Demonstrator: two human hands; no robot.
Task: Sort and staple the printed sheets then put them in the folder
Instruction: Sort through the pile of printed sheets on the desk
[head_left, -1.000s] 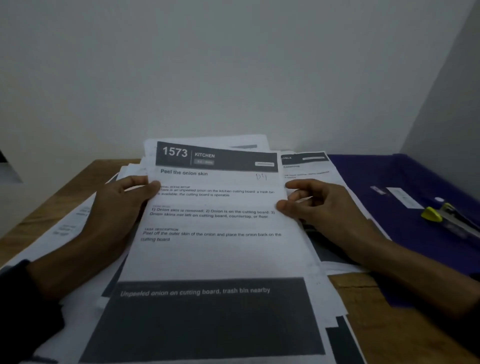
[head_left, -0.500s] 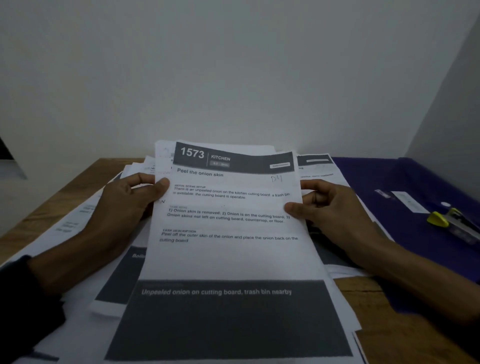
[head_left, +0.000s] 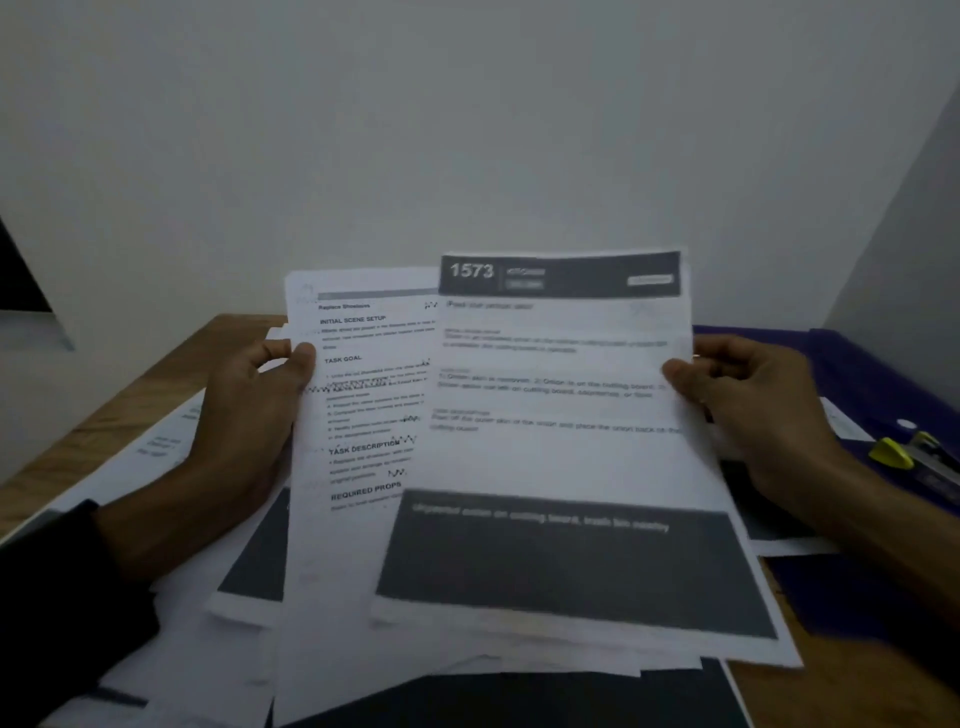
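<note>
From the head camera, the right hand pinches the right edge of the sheet headed 1573, thumb on its face, fingers curled behind. The left hand grips the left edge of a second sheet, which bears the headings TASK GOAL and REQUIRED PROPS, thumb on the front. The 1573 sheet overlaps the right part of the second sheet, and both are held tilted up above a loose pile of printed sheets that covers the near and left part of the tabletop. A purple folder lies at the right edge of the tabletop, with a stapler with a yellow tip resting on it.
</note>
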